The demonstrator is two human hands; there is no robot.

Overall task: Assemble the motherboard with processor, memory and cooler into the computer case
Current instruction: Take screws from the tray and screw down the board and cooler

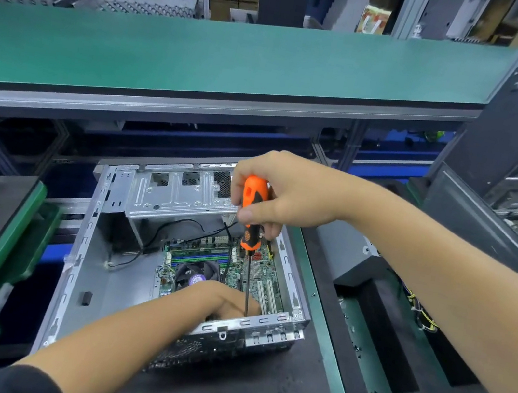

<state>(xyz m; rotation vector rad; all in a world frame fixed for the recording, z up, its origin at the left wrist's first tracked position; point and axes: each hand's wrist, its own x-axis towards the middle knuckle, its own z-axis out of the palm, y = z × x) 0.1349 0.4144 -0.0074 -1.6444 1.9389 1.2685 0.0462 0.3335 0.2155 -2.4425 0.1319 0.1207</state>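
Note:
An open grey computer case (pixel 86 236) lies on a black mat. Inside it sits the green motherboard (pixel 258 273) with blue memory sticks and a round black cooler fan (pixel 194 275). My right hand (pixel 271 195) grips the orange and black handle of a screwdriver (pixel 252 216), held upright. Its thin shaft runs down to the near edge of the board. My left hand (pixel 219 299) reaches into the case and rests by the screwdriver tip, fingers curled there; what they hold is hidden.
A green shelf (pixel 222 56) overhangs the bench at the back. A green bin (pixel 17 259) stands to the left of the case. Black foam trays (pixel 396 349) with cables lie on the right. A black panel (pixel 516 143) leans at far right.

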